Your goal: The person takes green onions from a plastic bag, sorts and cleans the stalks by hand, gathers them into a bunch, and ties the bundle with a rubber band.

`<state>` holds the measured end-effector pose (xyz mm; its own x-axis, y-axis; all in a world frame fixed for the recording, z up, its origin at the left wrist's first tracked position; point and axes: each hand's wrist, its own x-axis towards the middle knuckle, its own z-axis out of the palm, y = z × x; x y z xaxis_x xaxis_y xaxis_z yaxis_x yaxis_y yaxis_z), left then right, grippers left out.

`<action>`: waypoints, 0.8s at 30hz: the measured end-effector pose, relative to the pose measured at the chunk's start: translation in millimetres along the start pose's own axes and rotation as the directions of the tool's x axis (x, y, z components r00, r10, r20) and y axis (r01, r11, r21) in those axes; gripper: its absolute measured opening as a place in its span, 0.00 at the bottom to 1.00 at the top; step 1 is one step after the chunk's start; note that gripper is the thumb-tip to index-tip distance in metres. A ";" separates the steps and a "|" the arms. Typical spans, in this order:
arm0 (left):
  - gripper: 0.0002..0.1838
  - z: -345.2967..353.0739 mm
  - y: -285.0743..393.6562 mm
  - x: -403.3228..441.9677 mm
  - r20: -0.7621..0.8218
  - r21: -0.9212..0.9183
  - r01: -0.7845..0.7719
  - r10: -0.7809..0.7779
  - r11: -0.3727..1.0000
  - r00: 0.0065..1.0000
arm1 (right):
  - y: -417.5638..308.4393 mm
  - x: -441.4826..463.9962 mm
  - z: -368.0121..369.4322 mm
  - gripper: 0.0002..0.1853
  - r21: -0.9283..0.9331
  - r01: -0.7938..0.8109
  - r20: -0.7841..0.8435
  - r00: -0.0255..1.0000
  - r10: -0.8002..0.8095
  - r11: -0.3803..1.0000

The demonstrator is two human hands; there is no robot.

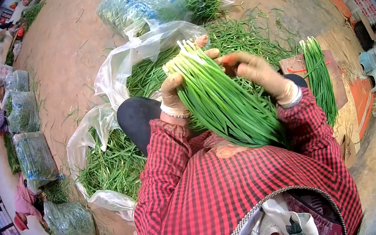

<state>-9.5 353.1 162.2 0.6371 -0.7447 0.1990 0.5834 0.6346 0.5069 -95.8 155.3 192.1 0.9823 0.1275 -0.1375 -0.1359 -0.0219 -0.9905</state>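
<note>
Green bundle (230,96) in left hand (172,95), fingers clamped round its pale end. Right hand (257,72) beside bundle, fingers curled, can't tell if gripping. Beyond bundle: brown floor (62,53), loose stalks (257,33), stuffed plastic bag (144,5). Right of bundle: bunch (319,85) on board (337,78). Far left: wrapped bales (34,157).

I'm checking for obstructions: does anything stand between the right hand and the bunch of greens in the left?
Nothing visible does. The left hand grips the bunch of greens near its pale ends; the right hand is close beside it, though whether they touch is unclear.
</note>
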 end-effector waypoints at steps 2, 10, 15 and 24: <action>0.56 2.2 0.7 1.6 0.022 0.009 -0.006 0.005 1.000 1.000 | -21.3 8.8 -3.8 0.23 -0.118 0.180 -0.153 0.968 -0.197 0.977; 0.36 -11.7 -0.1 -13.9 -0.197 -0.023 0.101 -0.104 0.995 0.975 | -58.1 53.3 24.1 0.11 -0.763 0.407 0.042 0.806 -0.590 0.502; 0.35 1.1 0.1 -6.5 -0.041 -0.080 0.084 -0.088 0.993 0.995 | -57.5 58.5 23.8 0.09 -0.727 0.370 -0.014 0.835 -0.551 0.579; 0.32 1.0 0.3 -2.9 -0.216 -0.045 -0.023 0.012 0.999 0.976 | -53.3 69.6 31.6 0.37 -0.778 0.615 0.498 0.727 -0.473 0.126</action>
<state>-11.7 355.2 162.6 0.7381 -0.6744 0.0193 0.5909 0.6599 0.4641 -24.3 196.6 235.2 0.7136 0.5968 0.3669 0.6880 -0.6959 -0.2059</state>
